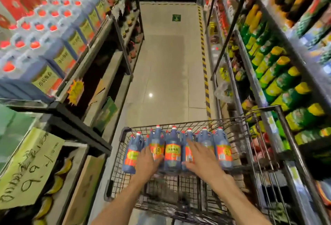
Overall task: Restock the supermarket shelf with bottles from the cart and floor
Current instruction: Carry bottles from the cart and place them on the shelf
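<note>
A wire shopping cart (240, 154) stands in the aisle below me. Several dark blue bottles (172, 151) with orange labels and red caps stand in a row across its far end. My left hand (148, 160) rests against a bottle left of the row's middle, fingers spread on it. My right hand (200, 156) reaches in with fingers apart, touching the bottles right of the middle one. Neither hand has closed around a bottle. The shelf (93, 45) on the left carries matching bottles (46, 33) with red caps, packed in rows.
Shelving lines both sides of the narrow aisle. The right shelves (279, 74) hold green and yellow packages close beside the cart. A handwritten yellow sign (26, 169) hangs at the lower left. Tiled floor (164, 67) stretches ahead, with a yellow-black striped line (204, 59) along its right.
</note>
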The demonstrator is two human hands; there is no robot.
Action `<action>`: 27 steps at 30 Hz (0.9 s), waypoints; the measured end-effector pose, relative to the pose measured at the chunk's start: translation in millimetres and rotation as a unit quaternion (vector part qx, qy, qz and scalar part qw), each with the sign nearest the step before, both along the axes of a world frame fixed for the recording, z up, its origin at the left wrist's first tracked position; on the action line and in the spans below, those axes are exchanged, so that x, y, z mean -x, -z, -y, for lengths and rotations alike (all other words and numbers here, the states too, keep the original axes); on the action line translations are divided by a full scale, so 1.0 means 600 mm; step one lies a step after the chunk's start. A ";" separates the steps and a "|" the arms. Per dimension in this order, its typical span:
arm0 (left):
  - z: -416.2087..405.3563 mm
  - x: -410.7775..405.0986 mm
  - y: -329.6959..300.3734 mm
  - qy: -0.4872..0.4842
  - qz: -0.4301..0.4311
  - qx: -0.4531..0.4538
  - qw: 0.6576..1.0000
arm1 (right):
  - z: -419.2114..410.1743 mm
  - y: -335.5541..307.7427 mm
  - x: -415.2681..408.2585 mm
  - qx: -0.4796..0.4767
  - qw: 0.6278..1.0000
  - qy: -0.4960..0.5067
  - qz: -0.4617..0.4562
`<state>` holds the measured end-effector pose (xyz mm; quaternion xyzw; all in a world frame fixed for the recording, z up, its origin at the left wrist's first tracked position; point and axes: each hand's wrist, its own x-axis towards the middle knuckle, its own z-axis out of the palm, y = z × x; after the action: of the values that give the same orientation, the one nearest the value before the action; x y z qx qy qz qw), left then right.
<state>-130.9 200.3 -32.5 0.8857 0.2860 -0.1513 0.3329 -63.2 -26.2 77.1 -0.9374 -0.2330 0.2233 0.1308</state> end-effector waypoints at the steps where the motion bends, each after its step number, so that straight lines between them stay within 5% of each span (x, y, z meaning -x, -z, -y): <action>1: -0.002 -0.012 0.005 -0.009 -0.004 0.011 1.000 | -0.003 0.006 -0.006 0.003 1.000 0.006 -0.010; 8: -0.017 -0.082 0.056 -0.057 -0.066 0.064 0.994 | -0.015 0.036 -0.002 0.000 0.996 0.081 -0.023; 13: -0.056 -0.096 0.216 -0.108 -0.089 0.125 0.982 | -0.022 0.052 0.010 -0.028 0.990 0.124 -0.053; 20: -0.047 -0.070 -0.012 -0.133 -0.002 0.189 0.973 | -0.084 0.110 -0.013 -0.049 0.975 0.178 -0.123; 27: -0.101 -0.022 -0.041 -0.164 0.038 0.198 0.965 | -0.169 0.225 -0.028 -0.030 0.928 0.317 -0.196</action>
<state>-117.7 261.2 -7.8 0.7479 0.3790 -0.1143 0.5329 -46.3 75.3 -57.9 -0.8958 0.1000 0.3421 0.2657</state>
